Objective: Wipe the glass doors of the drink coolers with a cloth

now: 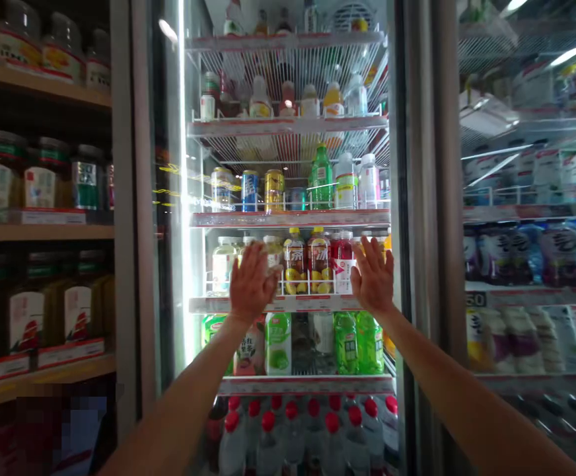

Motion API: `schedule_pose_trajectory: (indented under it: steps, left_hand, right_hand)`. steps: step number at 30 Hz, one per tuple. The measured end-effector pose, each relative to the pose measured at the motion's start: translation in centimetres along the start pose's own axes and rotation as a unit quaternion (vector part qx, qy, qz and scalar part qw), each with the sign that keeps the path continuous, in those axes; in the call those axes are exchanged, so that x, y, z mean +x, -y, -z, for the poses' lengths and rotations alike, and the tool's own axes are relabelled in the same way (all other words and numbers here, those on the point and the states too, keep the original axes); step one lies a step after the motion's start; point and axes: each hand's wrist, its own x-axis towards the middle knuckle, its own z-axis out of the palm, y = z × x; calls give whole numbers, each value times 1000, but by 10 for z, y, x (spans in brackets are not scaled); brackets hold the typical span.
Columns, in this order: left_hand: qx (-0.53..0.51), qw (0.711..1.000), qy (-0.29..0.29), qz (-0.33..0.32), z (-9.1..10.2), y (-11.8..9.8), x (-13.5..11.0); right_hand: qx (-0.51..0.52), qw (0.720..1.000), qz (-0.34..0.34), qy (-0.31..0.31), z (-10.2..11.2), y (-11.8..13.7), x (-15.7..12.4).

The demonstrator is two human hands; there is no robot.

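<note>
Both arms stretch forward toward a lit drinks fridge. My left hand (252,281) is raised, fingers extended, holding nothing, in front of the shelf with pale bottles (223,264). My right hand (373,274) is likewise raised with its fingers spread, nearest to a red drink bottle (342,254). Between the hands stand two yellow-capped tea bottles (294,258) with lemons on their labels. Below them are a green carton (278,342) and green bottles (346,342). Whether either hand touches anything is hard to tell.
Higher up, a wire shelf (290,219) carries cans and a green bottle (320,177). Red-capped bottles (268,433) fill the bottom. At left, wooden shelves (45,231) hold jars; at right is another fridge section with pouches (560,254). Metal frame posts (429,198) flank the middle.
</note>
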Motion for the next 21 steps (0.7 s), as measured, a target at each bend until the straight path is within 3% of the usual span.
schedule_pose_trajectory:
  steps: [2,4,8,10,13,15,17,19,21]
  left_hand:
    - [26,996,-31,82,7,22,1]
    - [24,994,-39,101,6,16,4]
    - [-40,999,15,-26,-12,-42,8]
    - [-57,995,36,-76,-15,-55,6]
    - [-34,998,27,-49,-6,-29,-1]
    - [-7,1000,1,31,3,2,-5]
    - [12,994,-31,103,9,18,-7]
    - [6,992,-43,116,5,8,-6]
    - [-24,997,-27,63,-5,-25,-4]
  right_hand:
    - [-3,1000,2,-8,0,0,0]
    - [-5,1000,-1,-10,0,0,0]
    - [-3,1000,0,3,0,-2,-1]
    - [-3,1000,3,9,1,-2,-3]
    - [-2,1000,3,18,3,-1,-7]
    - [1,1000,-5,20,3,2,-9]
    - [3,1000,-16,20,3,4,-11]
    - [2,1000,-18,19,2,5,-12]
    - [-2,1000,-13,15,2,4,-12]
